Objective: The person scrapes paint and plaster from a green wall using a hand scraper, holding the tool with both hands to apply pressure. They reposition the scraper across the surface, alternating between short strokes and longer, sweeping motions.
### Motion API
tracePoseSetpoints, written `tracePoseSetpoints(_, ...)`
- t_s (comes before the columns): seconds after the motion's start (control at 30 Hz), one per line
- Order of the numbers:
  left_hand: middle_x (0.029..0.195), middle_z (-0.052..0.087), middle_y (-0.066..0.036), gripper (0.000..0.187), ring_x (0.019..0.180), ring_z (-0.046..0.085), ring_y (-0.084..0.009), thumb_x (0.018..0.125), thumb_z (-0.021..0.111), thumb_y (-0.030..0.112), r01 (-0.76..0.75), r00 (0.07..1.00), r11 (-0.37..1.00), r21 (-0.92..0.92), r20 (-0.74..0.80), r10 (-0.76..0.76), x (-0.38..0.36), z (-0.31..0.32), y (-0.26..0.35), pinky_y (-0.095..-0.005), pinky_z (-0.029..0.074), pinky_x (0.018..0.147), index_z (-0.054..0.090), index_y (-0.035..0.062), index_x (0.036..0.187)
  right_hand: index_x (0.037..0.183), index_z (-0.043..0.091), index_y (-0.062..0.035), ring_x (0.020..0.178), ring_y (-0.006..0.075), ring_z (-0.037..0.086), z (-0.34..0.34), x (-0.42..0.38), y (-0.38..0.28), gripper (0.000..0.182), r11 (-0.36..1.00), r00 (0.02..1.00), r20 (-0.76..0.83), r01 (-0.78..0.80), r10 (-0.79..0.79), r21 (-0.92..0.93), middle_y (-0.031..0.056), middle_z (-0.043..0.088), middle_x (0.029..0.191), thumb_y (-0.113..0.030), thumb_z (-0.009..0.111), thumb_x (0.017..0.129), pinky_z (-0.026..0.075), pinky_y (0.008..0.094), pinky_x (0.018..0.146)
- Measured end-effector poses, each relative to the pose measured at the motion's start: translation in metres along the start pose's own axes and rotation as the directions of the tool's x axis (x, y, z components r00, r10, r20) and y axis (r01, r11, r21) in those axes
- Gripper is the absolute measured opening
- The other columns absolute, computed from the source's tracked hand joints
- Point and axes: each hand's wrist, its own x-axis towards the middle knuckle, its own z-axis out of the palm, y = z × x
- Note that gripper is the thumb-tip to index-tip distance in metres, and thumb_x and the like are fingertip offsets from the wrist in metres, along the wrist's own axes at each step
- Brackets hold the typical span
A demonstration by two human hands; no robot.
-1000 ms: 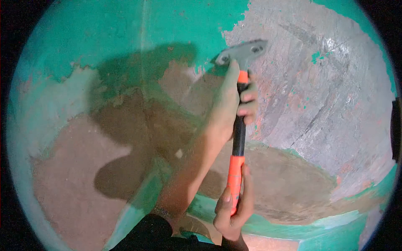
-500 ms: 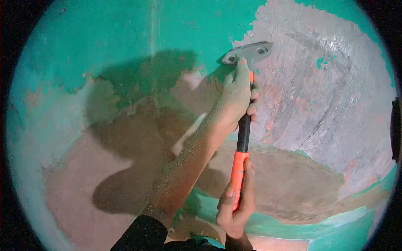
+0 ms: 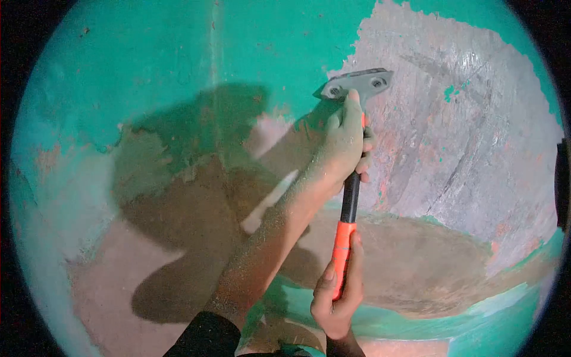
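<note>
A long-handled scraper (image 3: 351, 205) with a black shaft, an orange grip and a wide grey metal head (image 3: 375, 89) is held up against the wall. My left hand (image 3: 345, 140) is closed round the upper shaft just below the head, its thumb laid on the metal. Lower down, my right hand (image 3: 339, 300) grips the orange end of the handle. The blade edge sits at the border between the green paint (image 3: 297, 35) and a bare greyish patch (image 3: 440, 125). Fine dust covers my left forearm.
A brownish bare area (image 3: 416, 262) curves below the grey patch, with a green band (image 3: 404, 324) under it. Dark shadows of my arms and the tool fall on the wall at left. A dark object (image 3: 561, 184) stands at the right edge.
The scraper and both my hands have shifted slightly down and to the right in view. The wall markings have also moved a little. Both grips stay the same.
</note>
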Motion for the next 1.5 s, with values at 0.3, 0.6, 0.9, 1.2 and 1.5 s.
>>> tracePoseSetpoints(0.3, 0.057, 0.037, 0.006, 0.053, 0.037, 0.033, -0.0067, 0.095, 0.032, 0.063, 0.056, 0.994, 0.998, -0.033, 0.093, -0.053, -0.001, -0.001, 0.001, -0.0271, 0.037, 0.036, 0.044, 0.0113, 0.090, 0.141, 0.031, 0.0079, 0.060, 0.0179, 0.060, 0.001, 0.003, -0.005, 0.058, 0.990, 0.997, -0.010, 0.080, -0.082, -0.119, 0.0286, 0.059, 0.116, -0.006, 0.051, 0.089, 0.049, 0.0306, 0.056)
tracePoseSetpoints(0.6, 0.056, 0.037, 0.006, 0.050, 0.037, 0.032, -0.0062, 0.096, 0.032, 0.061, 0.084, 0.991, 0.995, -0.053, 0.107, -0.078, -0.002, 0.002, 0.004, -0.0273, 0.036, 0.036, 0.044, 0.0127, 0.091, 0.141, 0.031, 0.0074, 0.059, 0.0191, 0.061, -0.003, 0.003, -0.008, 0.059, 0.989, 0.998, 0.010, 0.070, -0.069, -0.127, 0.0301, 0.055, 0.123, -0.005, 0.052, 0.087, 0.050, 0.0304, 0.055)
tracePoseSetpoints(0.9, 0.056, 0.037, 0.007, 0.047, 0.037, 0.031, -0.0061, 0.097, 0.031, 0.058, 0.099, 0.987, 0.987, -0.130, 0.137, -0.081, 0.000, 0.006, 0.014, -0.0262, 0.033, 0.038, 0.045, 0.0132, 0.092, 0.140, 0.032, 0.0094, 0.063, 0.0173, 0.062, -0.003, 0.012, -0.026, 0.057, 0.987, 0.992, -0.001, 0.128, -0.129, -0.096, 0.0275, 0.057, 0.122, -0.008, 0.051, 0.090, 0.049, 0.0287, 0.056)
tracePoseSetpoints(1.2, 0.057, 0.038, 0.006, 0.046, 0.039, 0.033, -0.0065, 0.098, 0.030, 0.055, 0.081, 0.987, 0.989, -0.121, 0.150, -0.063, 0.002, 0.014, 0.029, -0.0265, 0.034, 0.039, 0.044, 0.0120, 0.092, 0.144, 0.027, 0.0088, 0.064, 0.0049, 0.042, 0.003, 0.019, -0.034, 0.054, 0.988, 0.987, -0.064, 0.141, -0.145, -0.058, 0.0164, 0.054, 0.127, -0.013, 0.042, 0.096, 0.038, 0.0190, 0.058)
tracePoseSetpoints(1.5, 0.059, 0.039, 0.006, 0.045, 0.040, 0.034, -0.0061, 0.099, 0.031, 0.052, 0.068, 0.980, 0.984, -0.162, 0.194, -0.036, 0.009, 0.018, 0.033, -0.0270, 0.036, 0.040, 0.044, 0.0107, 0.090, 0.143, 0.029, 0.0099, 0.064, 0.0077, 0.048, -0.006, 0.030, -0.052, 0.056, 0.988, 0.989, -0.038, 0.142, -0.144, -0.068, 0.0199, 0.052, 0.130, -0.016, 0.044, 0.095, 0.042, 0.0220, 0.059)
